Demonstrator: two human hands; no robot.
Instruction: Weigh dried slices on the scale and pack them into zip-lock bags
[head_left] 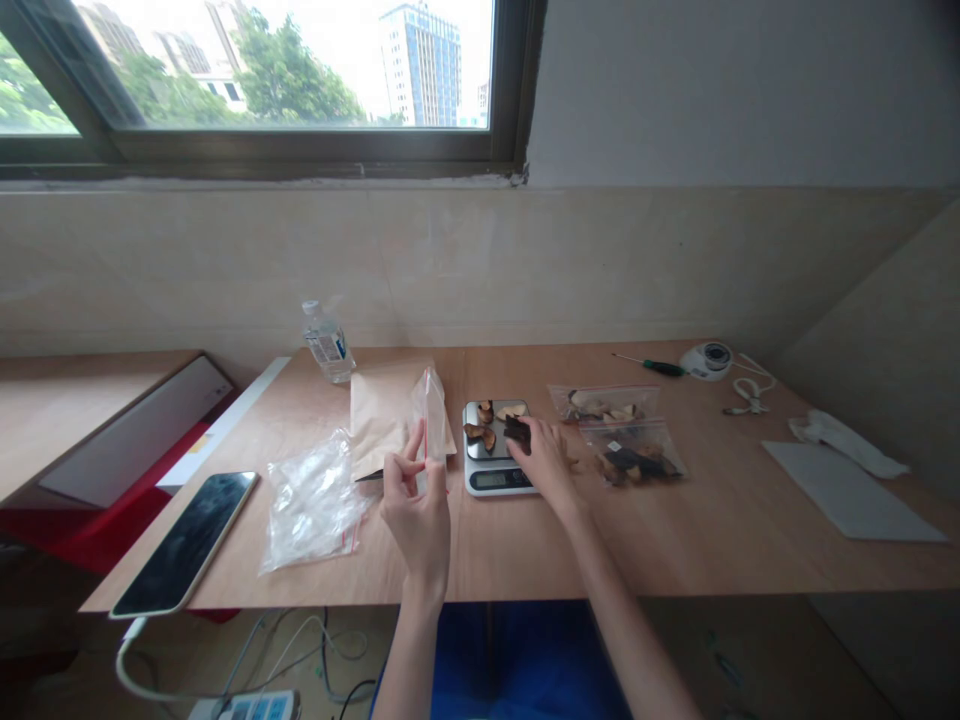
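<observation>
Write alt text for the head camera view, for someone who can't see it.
The left hand holds a small zip bag upright while the right hand grips a dark piece over a kitchen scale on a wooden table.

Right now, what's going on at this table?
A person holds a small zip bag upright in the left hand, while the right hand reaches onto a kitchen scale and touches a dark dried piece among several on its tray. Two filled bags lie right of the scale, a pile of empty bags and a phone to its left.
</observation>
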